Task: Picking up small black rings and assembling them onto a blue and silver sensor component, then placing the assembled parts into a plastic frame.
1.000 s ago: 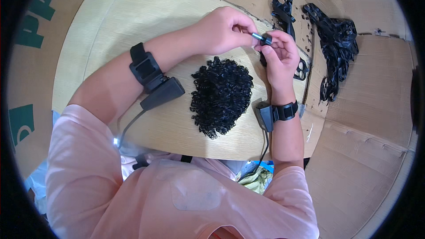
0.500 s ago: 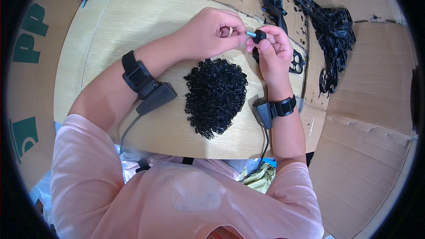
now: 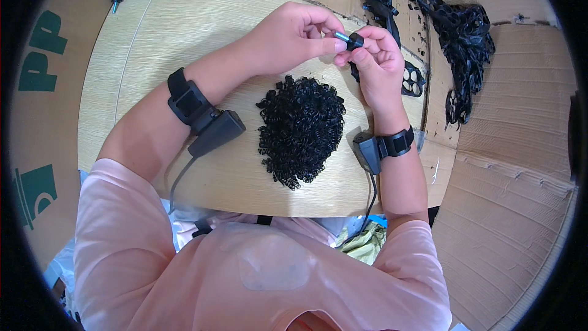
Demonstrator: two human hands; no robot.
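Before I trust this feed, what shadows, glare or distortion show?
Head view: fisheye bending, black corners; same view: soft shadow on the table beside the left forearm; same view: highlights on the glossy black strips and held metal stud.

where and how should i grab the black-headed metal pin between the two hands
Probably by the pin's wide black head, coming from the right, where the right hand holds it: the head is thicker than the slim metal shank, which points left, toward the left hand.
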